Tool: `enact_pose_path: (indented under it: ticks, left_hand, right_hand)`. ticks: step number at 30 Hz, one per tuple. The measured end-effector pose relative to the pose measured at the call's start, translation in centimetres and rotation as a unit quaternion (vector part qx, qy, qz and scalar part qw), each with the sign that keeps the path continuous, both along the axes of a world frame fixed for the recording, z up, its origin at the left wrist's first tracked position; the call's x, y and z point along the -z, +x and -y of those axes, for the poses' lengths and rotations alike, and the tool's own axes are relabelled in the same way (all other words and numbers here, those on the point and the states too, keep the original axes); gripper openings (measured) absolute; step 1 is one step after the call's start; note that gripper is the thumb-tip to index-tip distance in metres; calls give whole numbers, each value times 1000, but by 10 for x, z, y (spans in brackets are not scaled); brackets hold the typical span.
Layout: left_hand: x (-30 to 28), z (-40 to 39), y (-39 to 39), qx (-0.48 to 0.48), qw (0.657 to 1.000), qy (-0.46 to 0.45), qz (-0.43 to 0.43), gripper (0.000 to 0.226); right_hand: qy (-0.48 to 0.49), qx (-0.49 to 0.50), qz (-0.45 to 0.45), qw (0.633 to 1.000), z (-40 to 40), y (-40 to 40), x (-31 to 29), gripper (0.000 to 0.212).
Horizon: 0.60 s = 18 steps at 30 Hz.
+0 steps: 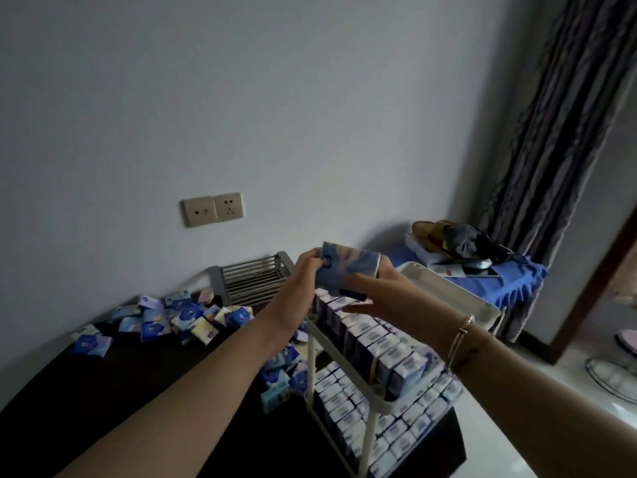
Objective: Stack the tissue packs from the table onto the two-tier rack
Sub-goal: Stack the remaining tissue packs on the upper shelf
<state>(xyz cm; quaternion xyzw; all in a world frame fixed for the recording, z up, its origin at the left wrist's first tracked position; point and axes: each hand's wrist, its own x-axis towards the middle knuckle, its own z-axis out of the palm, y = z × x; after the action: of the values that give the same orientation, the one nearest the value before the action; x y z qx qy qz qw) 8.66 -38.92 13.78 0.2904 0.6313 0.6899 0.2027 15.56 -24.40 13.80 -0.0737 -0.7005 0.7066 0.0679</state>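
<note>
Loose tissue packs [179,315] litter the dark worktop [103,391]. The left hand [303,270] and right hand [375,288] together grasp one tissue pack [348,267] above the two-tier rack [379,405]. Placement is underway; next, probably seat it beside the upper row.

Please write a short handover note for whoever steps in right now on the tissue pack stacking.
Hands: left hand grips the left edge of a tissue pack held above the rack's top tier; right hand supports it from the right and below.
Rack: bottom tier looks full of packs; top tier has a row of upright packs along its near side, with room left beyond.
Left: set down the held pack, then move the loose packs scattered on the dark table.
</note>
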Motion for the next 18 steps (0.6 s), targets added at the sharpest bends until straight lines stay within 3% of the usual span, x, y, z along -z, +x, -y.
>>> enact_pose_path:
  ticks: [2,4,6,8,12,15,18]
  left_hand:
    - [4,-30,-6,-41,993,-87,-68,37]
    - [12,-54,-14,-82,974,-158,-139,40]
    - [23,-72,-19,-125,951,-223,-172,47]
    - [35,-86,-25,-163,910,-294,-241,48]
    - [63,-101,-30,-151,817,-464,-308,58]
    - [74,-107,-27,-144,752,-539,-351,61]
    - [74,-106,-27,-143,741,-550,-357,61]
  right_hand:
    - [7,9,27,1000,-45,5,-1,86]
    - [35,50,59,996,-85,4,-2,72]
    - [129,74,107,983,-120,-1,-3,60]
    - [284,46,138,948,-146,-12,3,63]
    - [553,-94,122,819,-170,-43,21,64]
    - [634,-175,104,746,-161,-69,31,70]
    - [621,-208,106,748,-146,-84,35,77]
